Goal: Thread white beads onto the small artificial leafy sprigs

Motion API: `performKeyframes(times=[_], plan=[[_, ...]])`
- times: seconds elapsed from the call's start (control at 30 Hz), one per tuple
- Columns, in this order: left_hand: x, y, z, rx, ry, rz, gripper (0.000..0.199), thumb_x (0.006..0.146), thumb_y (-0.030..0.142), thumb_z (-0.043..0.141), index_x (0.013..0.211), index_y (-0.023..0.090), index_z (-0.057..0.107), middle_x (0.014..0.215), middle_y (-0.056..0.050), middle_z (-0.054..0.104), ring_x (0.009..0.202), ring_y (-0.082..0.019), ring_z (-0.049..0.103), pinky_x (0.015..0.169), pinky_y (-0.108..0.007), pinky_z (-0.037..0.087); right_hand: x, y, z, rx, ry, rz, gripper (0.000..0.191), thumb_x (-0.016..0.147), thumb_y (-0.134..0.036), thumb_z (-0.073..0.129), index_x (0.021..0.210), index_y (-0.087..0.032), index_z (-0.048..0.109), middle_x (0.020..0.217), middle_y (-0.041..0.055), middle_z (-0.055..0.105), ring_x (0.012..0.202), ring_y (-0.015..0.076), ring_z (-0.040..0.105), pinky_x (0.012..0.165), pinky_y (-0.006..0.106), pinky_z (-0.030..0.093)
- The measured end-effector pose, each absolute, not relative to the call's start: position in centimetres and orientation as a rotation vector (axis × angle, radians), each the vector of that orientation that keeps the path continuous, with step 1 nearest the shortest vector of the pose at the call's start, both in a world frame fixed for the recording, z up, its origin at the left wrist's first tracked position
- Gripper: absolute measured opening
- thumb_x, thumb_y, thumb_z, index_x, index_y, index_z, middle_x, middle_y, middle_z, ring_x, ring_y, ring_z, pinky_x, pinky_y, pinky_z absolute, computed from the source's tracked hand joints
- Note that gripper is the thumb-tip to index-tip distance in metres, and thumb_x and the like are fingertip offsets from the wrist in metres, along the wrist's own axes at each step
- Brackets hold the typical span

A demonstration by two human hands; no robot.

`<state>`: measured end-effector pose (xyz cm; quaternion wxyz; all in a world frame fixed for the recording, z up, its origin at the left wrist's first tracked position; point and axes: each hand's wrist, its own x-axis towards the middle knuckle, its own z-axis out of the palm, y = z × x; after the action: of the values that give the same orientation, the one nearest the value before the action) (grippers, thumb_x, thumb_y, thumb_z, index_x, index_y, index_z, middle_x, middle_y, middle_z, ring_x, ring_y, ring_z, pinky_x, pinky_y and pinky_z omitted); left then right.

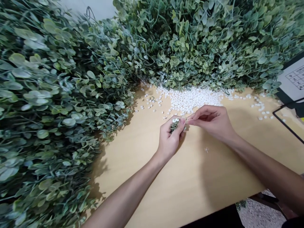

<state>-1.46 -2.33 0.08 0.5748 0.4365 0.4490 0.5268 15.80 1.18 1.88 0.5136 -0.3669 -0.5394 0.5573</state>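
Leafy sprig held between two hands, just left of the right fingertips

I see two bare hands meeting over a pale wooden table [142,171]. The left hand [169,136] curls around a small green leafy sprig [174,125] with white bits at its top, thumb pressed over it. The right hand [212,122] comes in from the right, palm partly turned inward, its fingertips drawn together in a pinch at the sprig's right edge; I cannot tell what, if anything, they grip. The sprig is bunched, so I cannot tell its long axis. Just beyond both hands is a heap of small white beads [194,98]; nearer, below the right hand, lies a white star-shaped piece [206,149]. Dense foliage [95,72] fills the left and far sides.
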Motion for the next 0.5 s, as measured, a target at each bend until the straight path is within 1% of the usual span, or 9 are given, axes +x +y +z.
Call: performKeyframes(times=[0.2, 0.3, 0.43, 0.5], plan=[[-1.4, -2.4, 0.3, 1.036, 1.037, 1.186, 0.042, 0.092, 0.056, 0.074, 0.078, 0.018, 0.063, 0.061, 0.002, 0.054, 0.051, -0.009, 0.045, 0.049, -0.024, 0.035, 16.1, 1.6, 1.9, -0.887, -1.317, 1.387, 0.037, 0.06, -0.045, 0.103, 0.073, -0.022, 0.077, 0.08, 0.0046, 0.081, 0.075, 0.0209, 0.076, 0.076, 0.037, 0.066], [-1.4, -2.3, 0.4, 1.038, 0.975, 1.168, 0.044, 0.095, 0.056, 0.07, 0.077, 0.017, 0.062, 0.064, 0.0, 0.058, 0.055, -0.01, 0.051, 0.054, -0.025, 0.04, 16.5, 2.0, 2.0, -0.858, -1.334, 1.431, 0.037, 0.061, -0.042, 0.103, 0.078, -0.022, 0.078, 0.083, 0.0044, 0.081, 0.075, 0.0201, 0.076, 0.075, 0.036, 0.065], [-1.5, -1.9, 0.3, 1.011, 0.843, 1.166, 0.046, 0.101, 0.056, 0.059, 0.081, 0.015, 0.066, 0.07, -0.003, 0.063, 0.059, -0.012, 0.057, 0.059, -0.027, 0.045, 17.0, 2.3, 2.1, -0.825, -1.371, 1.437, 0.035, 0.065, -0.038, 0.102, 0.086, -0.022, 0.079, 0.087, 0.004, 0.082, 0.076, 0.0186, 0.076, 0.074, 0.033, 0.063], [-1.5, -1.5, 0.0, 0.991, 0.829, 1.168, 0.044, 0.101, 0.053, 0.061, 0.079, 0.015, 0.066, 0.067, -0.002, 0.063, 0.057, -0.012, 0.058, 0.059, -0.027, 0.046, 17.1, 2.4, 2.0, -0.814, -1.394, 1.425, 0.035, 0.065, -0.036, 0.103, 0.087, -0.022, 0.079, 0.087, 0.0035, 0.081, 0.076, 0.0173, 0.075, 0.073, 0.031, 0.061]])
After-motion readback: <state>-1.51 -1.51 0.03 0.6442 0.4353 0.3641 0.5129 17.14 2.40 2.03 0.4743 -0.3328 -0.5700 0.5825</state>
